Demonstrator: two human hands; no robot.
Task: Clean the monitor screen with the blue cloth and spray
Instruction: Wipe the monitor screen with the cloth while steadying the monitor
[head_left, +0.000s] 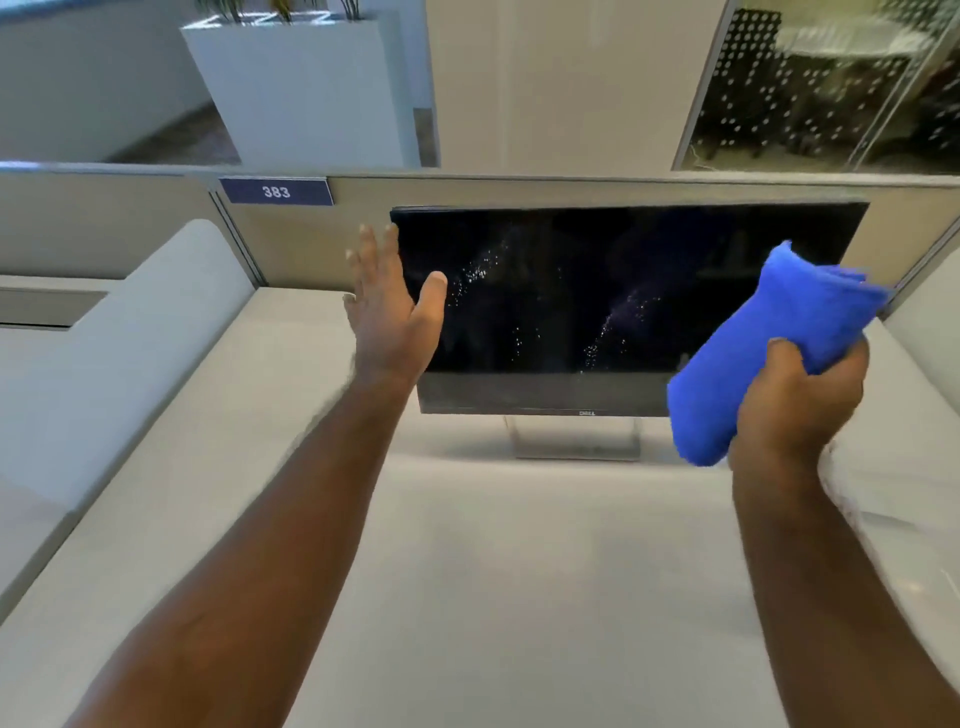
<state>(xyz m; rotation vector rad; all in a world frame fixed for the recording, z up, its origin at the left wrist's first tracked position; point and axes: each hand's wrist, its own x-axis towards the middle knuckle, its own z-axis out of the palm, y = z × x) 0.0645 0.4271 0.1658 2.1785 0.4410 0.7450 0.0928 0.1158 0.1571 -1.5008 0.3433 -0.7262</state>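
Observation:
A black monitor (613, 291) stands on its silver stand at the back of the desk, its dark screen speckled with fine spray droplets. My left hand (389, 306) is open with fingers spread at the screen's left edge, thumb overlapping the glass. My right hand (800, 400) is closed around a folded blue cloth (769, 343), held in front of the monitor's lower right corner. No spray bottle is in view.
The pale desk (493, 571) stretches toward me. A beige partition (322, 249) with a blue "383" label (276, 192) runs behind the monitor. A curved white divider (130, 338) rises at the left, another panel (930, 332) at the right.

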